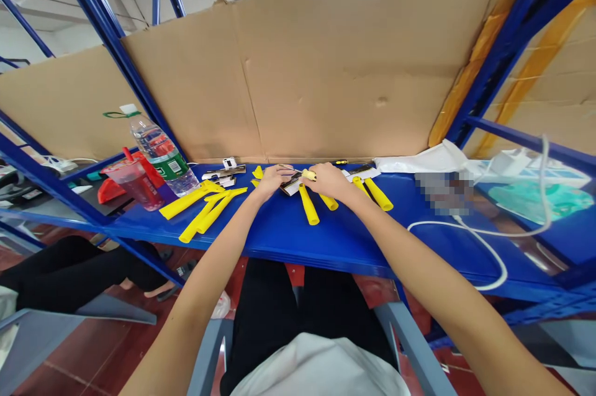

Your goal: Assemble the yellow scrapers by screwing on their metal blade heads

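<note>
My right hand (328,177) is closed around a screwdriver with a pale yellow handle (309,175). Its thin metal shaft points left, toward the fingers of my left hand (270,180). Those fingers are closed at the edge of a small dark piece with a whitish part (292,185), low on the blue shelf; its exact shape is partly hidden by my hands. Just below my right hand lie yellow hollow tubes (309,207), with flared open ends facing me. More yellow tubes (212,210) are piled left of my left hand.
Metal-and-white parts (226,171) lie at the back left, near a large water bottle (162,154) and a red cup (137,182). A white cable (465,226) loops over the right side of the blue shelf (288,238). Cardboard (326,73) walls the back. Another person's legs (88,272) show at left.
</note>
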`<state>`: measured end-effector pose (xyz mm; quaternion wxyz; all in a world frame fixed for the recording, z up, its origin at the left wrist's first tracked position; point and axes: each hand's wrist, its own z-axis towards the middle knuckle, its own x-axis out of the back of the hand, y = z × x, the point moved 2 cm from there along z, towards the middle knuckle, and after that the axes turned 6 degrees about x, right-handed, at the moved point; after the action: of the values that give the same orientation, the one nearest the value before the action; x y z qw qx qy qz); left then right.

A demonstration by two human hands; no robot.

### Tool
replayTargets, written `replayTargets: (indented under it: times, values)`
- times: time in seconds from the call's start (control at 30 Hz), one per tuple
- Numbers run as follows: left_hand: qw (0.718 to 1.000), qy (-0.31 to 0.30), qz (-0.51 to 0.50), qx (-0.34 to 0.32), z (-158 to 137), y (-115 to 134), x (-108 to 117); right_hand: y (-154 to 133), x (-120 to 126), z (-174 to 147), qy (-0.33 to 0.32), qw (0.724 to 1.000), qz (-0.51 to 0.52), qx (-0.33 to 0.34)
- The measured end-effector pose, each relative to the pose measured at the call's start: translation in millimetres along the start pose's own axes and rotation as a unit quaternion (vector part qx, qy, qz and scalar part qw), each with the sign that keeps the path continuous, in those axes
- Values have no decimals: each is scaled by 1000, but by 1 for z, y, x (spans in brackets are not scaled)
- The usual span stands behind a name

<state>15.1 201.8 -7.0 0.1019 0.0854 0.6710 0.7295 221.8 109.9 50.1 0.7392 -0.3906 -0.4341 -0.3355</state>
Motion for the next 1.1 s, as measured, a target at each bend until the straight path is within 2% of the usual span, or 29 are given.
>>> replayTargets:
  times: [0.07, 0.13, 0.23, 0.33, 0.47, 0.6, 0.8, 1.1]
  values:
    - [999, -16, 36, -22, 1, -3, -4, -6, -7, -1, 10, 999, -12, 37]
    - [996, -28, 73, -41, 2, -6, -7, -15, -17, -1, 2, 995, -11, 102]
    - [990, -20, 125, -67, 7, -9, -7, -22, -30, -2, -22, 987, -25, 157]
    - [981, 27, 169, -94, 12, -8, 2, -19, -34, -1, -44, 989, -42, 138]
    - [963, 98, 221, -123, 11, 2, 19, -9, -28, 0, -59, 990, -69, 105]
    - [944, 139, 262, -143, 5, 13, 29, 5, -21, 2, -66, 990, -109, 59]
    - [932, 148, 295, -149, -2, 17, 26, 28, -14, 5, -59, 986, -157, -4]
    - [934, 143, 293, -145, -8, 19, 19, 25, -13, 2, -52, 985, -165, -3]
